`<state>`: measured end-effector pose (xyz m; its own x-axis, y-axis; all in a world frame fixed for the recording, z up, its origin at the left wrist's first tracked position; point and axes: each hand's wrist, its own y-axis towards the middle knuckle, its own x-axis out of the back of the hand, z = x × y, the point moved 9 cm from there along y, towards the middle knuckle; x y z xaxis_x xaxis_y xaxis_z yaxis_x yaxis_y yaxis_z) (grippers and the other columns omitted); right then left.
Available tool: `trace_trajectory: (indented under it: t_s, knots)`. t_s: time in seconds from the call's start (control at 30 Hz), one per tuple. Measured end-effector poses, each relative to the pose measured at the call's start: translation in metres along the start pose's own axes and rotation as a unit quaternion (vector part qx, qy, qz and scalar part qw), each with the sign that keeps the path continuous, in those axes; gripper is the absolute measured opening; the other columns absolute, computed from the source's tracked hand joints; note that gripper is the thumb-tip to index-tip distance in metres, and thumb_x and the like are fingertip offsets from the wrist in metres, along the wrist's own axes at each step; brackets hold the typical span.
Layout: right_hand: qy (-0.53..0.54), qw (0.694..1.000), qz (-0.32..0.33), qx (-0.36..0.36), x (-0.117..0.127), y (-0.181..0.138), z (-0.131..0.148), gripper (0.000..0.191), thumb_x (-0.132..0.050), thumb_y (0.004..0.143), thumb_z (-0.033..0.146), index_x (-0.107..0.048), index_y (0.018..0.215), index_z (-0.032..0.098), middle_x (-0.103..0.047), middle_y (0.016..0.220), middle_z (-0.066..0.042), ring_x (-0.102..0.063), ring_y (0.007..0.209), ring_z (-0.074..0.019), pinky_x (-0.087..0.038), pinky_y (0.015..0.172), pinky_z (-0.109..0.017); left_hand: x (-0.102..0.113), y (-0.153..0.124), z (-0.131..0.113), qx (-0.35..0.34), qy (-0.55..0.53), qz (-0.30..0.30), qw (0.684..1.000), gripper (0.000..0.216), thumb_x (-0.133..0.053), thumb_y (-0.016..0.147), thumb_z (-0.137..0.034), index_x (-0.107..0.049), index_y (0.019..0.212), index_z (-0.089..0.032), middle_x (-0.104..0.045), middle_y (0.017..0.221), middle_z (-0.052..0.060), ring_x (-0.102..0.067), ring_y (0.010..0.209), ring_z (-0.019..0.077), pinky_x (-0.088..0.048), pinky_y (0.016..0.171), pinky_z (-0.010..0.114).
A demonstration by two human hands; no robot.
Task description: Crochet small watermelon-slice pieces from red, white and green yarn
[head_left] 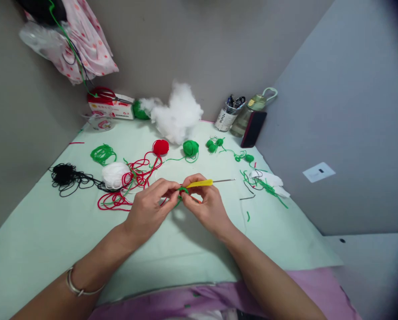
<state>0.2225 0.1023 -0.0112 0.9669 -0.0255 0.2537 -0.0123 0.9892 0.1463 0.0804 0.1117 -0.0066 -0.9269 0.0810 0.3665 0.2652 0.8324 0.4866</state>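
Observation:
Over the middle of the table my left hand (148,205) and my right hand (207,206) meet, fingertips close together. Between them is a small green and red crochet piece (183,190), pinched by both hands and partly covered by the fingers. A crochet hook with a yellow handle (200,183) lies in my right hand, its metal shaft pointing right, away from the piece. Something orange shows below the right fingers, too hidden to name. Red yarn (114,202) lies in loose loops left of my left hand, leading to a red yarn ball (160,147).
Behind the hands are a green yarn ball (190,149) and white stuffing (178,113). White yarn (115,174) and tangled black yarn (64,174) lie left. Scissors (103,94) rest on a box. Right stand a pen cup (226,118), bottle (243,120) and phone (254,129), near green scraps (268,187).

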Motion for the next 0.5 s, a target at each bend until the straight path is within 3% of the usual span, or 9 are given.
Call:
trace_trajectory:
  t_s: [0.1, 0.23, 0.37, 0.5]
  knots:
    - [0.01, 1.0, -0.005, 0.011, 0.0, -0.001, 0.002, 0.012, -0.063, 0.076, 0.019, -0.06, 0.087, 0.022, -0.062, 0.09, 0.0, -0.062, 0.072, -0.0121, -0.049, 0.064, -0.025, 0.002, 0.003, 0.014, 0.106, -0.073, -0.002, 0.992, 0.005, -0.068, 0.085, -0.02, -0.071, 0.088, -0.02, -0.075, 0.081, 0.001, -0.072, 0.069, 0.0149, -0.06, 0.068, 0.025]
    - [0.046, 0.999, -0.007, 0.0, 0.002, -0.001, 0.001, 0.012, -0.066, 0.077, 0.019, -0.06, 0.087, 0.022, -0.062, 0.088, 0.001, -0.06, 0.072, -0.012, -0.051, 0.064, -0.025, -0.009, 0.003, 0.026, 0.229, -0.211, 0.06, 0.948, 0.01, -0.071, 0.084, -0.029, -0.07, 0.086, -0.02, -0.073, 0.072, 0.0, -0.073, 0.065, 0.0171, -0.06, 0.064, 0.028]
    - [0.055, 0.998, -0.016, 0.001, 0.007, 0.0, 0.001, 0.011, -0.068, 0.079, 0.021, -0.06, 0.086, 0.023, -0.062, 0.087, 0.001, -0.061, 0.075, -0.0133, -0.053, 0.068, -0.026, -0.01, 0.005, 0.02, 0.212, -0.24, 0.058, 0.946, 0.017, -0.078, 0.082, -0.032, -0.072, 0.093, -0.02, -0.075, 0.087, 0.003, -0.073, 0.079, 0.0184, -0.062, 0.075, 0.031]
    - [0.068, 0.998, -0.016, -0.011, 0.007, 0.0, -0.001, 0.015, -0.074, 0.08, 0.026, -0.061, 0.086, 0.023, -0.063, 0.084, 0.002, -0.062, 0.074, -0.0132, -0.053, 0.067, -0.026, -0.009, 0.002, 0.017, 0.192, -0.243, 0.034, 0.95, 0.011, -0.075, 0.084, -0.027, -0.069, 0.09, -0.021, -0.07, 0.083, 0.0, -0.07, 0.072, 0.0154, -0.061, 0.07, 0.028]
